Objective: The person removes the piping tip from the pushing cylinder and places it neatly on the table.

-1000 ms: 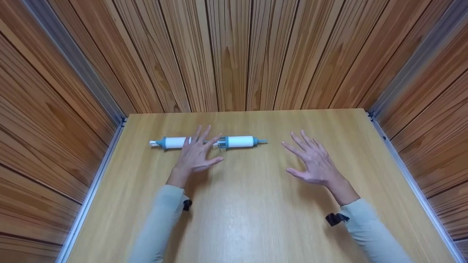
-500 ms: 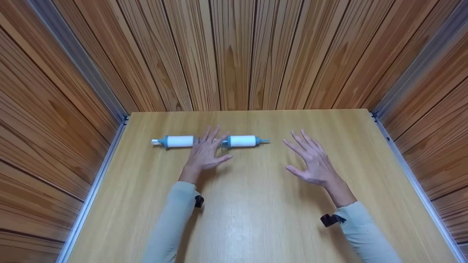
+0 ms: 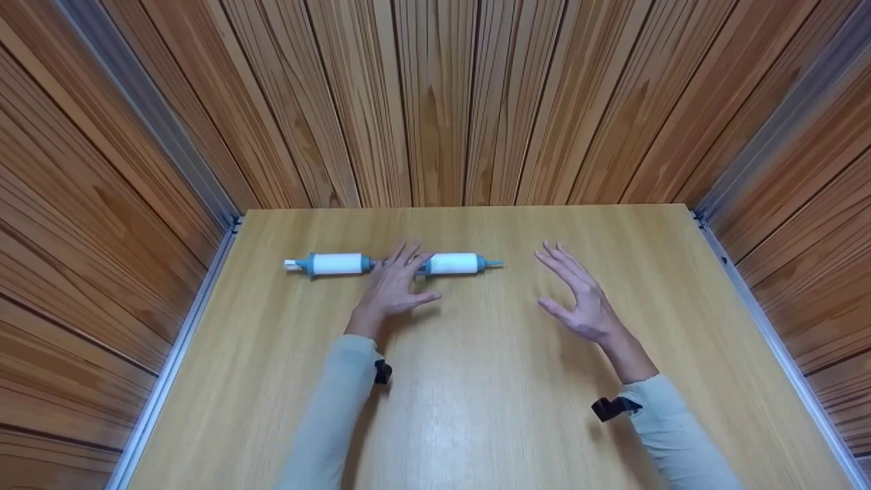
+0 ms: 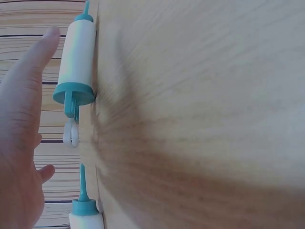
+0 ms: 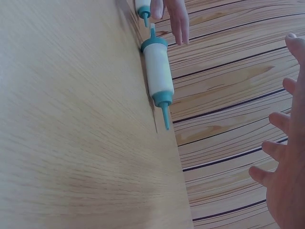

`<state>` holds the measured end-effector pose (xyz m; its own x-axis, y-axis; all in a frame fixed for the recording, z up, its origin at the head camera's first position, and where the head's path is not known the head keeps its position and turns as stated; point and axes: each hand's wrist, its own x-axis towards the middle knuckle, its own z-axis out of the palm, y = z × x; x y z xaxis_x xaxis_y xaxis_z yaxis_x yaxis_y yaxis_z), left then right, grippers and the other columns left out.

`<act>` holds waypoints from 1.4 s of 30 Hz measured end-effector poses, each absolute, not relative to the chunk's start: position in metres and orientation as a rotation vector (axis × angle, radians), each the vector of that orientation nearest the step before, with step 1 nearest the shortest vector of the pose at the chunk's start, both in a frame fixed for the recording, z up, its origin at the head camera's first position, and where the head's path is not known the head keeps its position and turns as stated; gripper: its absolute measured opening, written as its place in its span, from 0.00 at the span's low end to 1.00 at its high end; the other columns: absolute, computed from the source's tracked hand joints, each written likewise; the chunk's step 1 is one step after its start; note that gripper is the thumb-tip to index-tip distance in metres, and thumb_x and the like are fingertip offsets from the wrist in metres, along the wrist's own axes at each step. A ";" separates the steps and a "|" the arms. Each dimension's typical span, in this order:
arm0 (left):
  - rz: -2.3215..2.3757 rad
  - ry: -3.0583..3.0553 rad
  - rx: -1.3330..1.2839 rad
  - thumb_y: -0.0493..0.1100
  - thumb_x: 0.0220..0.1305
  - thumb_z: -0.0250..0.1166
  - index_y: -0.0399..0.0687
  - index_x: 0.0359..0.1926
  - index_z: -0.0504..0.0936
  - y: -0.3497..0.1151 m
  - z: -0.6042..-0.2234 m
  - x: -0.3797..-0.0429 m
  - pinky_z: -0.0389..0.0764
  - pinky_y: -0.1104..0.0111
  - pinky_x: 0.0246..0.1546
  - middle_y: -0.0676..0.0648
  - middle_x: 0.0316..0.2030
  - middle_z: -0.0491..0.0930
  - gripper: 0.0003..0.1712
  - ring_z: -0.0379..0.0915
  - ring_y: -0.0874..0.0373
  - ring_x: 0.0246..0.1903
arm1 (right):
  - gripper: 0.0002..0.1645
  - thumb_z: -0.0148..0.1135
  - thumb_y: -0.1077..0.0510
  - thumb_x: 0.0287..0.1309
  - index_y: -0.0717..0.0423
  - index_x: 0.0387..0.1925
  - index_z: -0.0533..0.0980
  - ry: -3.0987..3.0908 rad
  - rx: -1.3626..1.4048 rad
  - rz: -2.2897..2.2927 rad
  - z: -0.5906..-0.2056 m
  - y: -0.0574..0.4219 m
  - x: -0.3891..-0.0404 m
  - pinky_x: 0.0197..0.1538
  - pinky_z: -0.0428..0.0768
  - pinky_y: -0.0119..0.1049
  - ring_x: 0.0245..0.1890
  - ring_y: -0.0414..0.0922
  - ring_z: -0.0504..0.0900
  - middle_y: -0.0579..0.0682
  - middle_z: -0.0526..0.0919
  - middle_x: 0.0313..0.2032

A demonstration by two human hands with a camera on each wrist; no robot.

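Two white squeeze-bottle-like cylinders with teal ends and thin teal nozzles lie end to end on the wooden table. In the head view the left bottle [image 3: 338, 263] shows nearly whole; the right bottle [image 3: 454, 263] has its nozzle towards the right. My left hand [image 3: 395, 282] hovers with spread fingers over the gap between them, hiding part of both inner ends. A white loop [image 4: 71, 133] hangs at the flanged end of one bottle in the left wrist view. My right hand [image 3: 578, 299], fingers extended, is held above the table right of the bottles, holding nothing.
The light wooden table [image 3: 476, 381] ends at a back wall [image 3: 435, 102] of wood planks. Metal rails [image 3: 173, 381] edge its sides, with plank walls beyond. A black wrist camera [image 3: 612, 408] juts from the right sleeve, another from the left.
My left hand has moved right along the bottles, uncovering more of the left one. My right hand has turned slightly, its fingers drawn closer together. The bottles lie as before.
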<state>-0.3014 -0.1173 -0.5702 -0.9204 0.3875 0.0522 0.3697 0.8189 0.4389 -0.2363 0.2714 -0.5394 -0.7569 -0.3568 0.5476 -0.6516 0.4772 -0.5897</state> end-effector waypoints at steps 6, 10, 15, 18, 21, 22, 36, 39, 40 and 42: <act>0.772 2.941 0.596 0.68 0.68 0.77 0.65 0.89 0.63 -0.109 -0.573 -0.304 0.53 0.24 0.85 0.45 0.92 0.54 0.55 0.42 0.36 0.93 | 0.46 0.69 0.61 0.61 0.62 0.82 0.70 -2.361 0.870 1.254 -0.543 0.272 -0.237 0.79 0.61 0.85 0.83 0.78 0.64 0.74 0.67 0.83; 0.827 2.917 0.581 0.65 0.68 0.79 0.63 0.89 0.63 -0.105 -0.574 -0.305 0.51 0.25 0.87 0.44 0.91 0.56 0.56 0.43 0.35 0.93 | 0.46 0.70 0.62 0.62 0.61 0.82 0.71 -2.360 0.853 1.302 -0.542 0.270 -0.239 0.82 0.63 0.78 0.84 0.74 0.65 0.70 0.67 0.84; 0.868 2.899 0.573 0.63 0.69 0.80 0.60 0.89 0.64 -0.102 -0.573 -0.306 0.52 0.29 0.88 0.39 0.89 0.61 0.55 0.46 0.34 0.92 | 0.46 0.72 0.65 0.62 0.60 0.82 0.71 -2.366 0.815 1.326 -0.544 0.270 -0.241 0.88 0.61 0.37 0.85 0.70 0.66 0.67 0.68 0.84; 0.897 2.896 0.549 0.61 0.69 0.80 0.60 0.88 0.65 -0.101 -0.574 -0.307 0.55 0.31 0.88 0.38 0.87 0.64 0.54 0.51 0.34 0.90 | 0.47 0.72 0.65 0.62 0.60 0.82 0.71 -2.368 0.808 1.346 -0.545 0.271 -0.242 0.87 0.68 0.48 0.85 0.71 0.66 0.69 0.68 0.84; 0.945 2.898 0.510 0.59 0.68 0.82 0.60 0.87 0.68 -0.100 -0.574 -0.309 0.64 0.34 0.85 0.39 0.83 0.68 0.52 0.60 0.36 0.86 | 0.47 0.72 0.66 0.62 0.62 0.82 0.70 -2.367 0.799 1.386 -0.545 0.272 -0.243 0.79 0.72 0.75 0.85 0.71 0.66 0.69 0.68 0.84; 0.962 2.897 0.497 0.58 0.68 0.82 0.59 0.86 0.69 -0.099 -0.574 -0.309 0.67 0.36 0.84 0.40 0.82 0.70 0.51 0.63 0.37 0.84 | 0.47 0.72 0.67 0.61 0.62 0.82 0.70 -2.362 0.799 1.403 -0.545 0.272 -0.243 0.75 0.72 0.81 0.84 0.71 0.66 0.69 0.68 0.84; 1.256 2.833 0.403 0.40 0.73 0.78 0.56 0.69 0.87 -0.097 -0.590 -0.306 0.77 0.44 0.78 0.41 0.73 0.77 0.26 0.73 0.40 0.74 | 0.51 0.71 0.79 0.58 0.69 0.82 0.65 -2.274 0.775 1.731 -0.552 0.280 -0.253 0.68 0.86 0.33 0.81 0.41 0.73 0.69 0.67 0.81; 1.282 2.826 0.402 0.37 0.74 0.77 0.54 0.69 0.87 -0.096 -0.591 -0.307 0.77 0.44 0.78 0.40 0.72 0.78 0.26 0.75 0.39 0.73 | 0.50 0.71 0.78 0.58 0.70 0.81 0.64 -2.270 0.741 1.796 -0.552 0.280 -0.254 0.66 0.88 0.33 0.79 0.43 0.75 0.55 0.70 0.80; 1.289 2.821 0.399 0.36 0.74 0.76 0.54 0.70 0.86 -0.096 -0.591 -0.307 0.78 0.44 0.78 0.39 0.72 0.78 0.26 0.75 0.39 0.73 | 0.50 0.71 0.78 0.58 0.70 0.81 0.65 -2.271 0.737 1.807 -0.551 0.280 -0.254 0.65 0.88 0.33 0.79 0.44 0.76 0.50 0.70 0.79; 1.302 2.803 0.380 0.36 0.74 0.75 0.55 0.70 0.86 -0.096 -0.591 -0.308 0.78 0.44 0.78 0.39 0.72 0.78 0.26 0.75 0.39 0.73 | 0.48 0.71 0.78 0.59 0.71 0.80 0.65 -2.269 0.738 1.818 -0.552 0.280 -0.254 0.65 0.88 0.33 0.78 0.44 0.76 0.43 0.70 0.77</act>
<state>-0.3079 -0.0961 -0.5914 -0.9698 0.2314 0.0773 0.2083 0.6204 0.7561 -0.2543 0.2803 -0.5519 -0.8693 -0.2848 0.4039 -0.4562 0.1485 -0.8774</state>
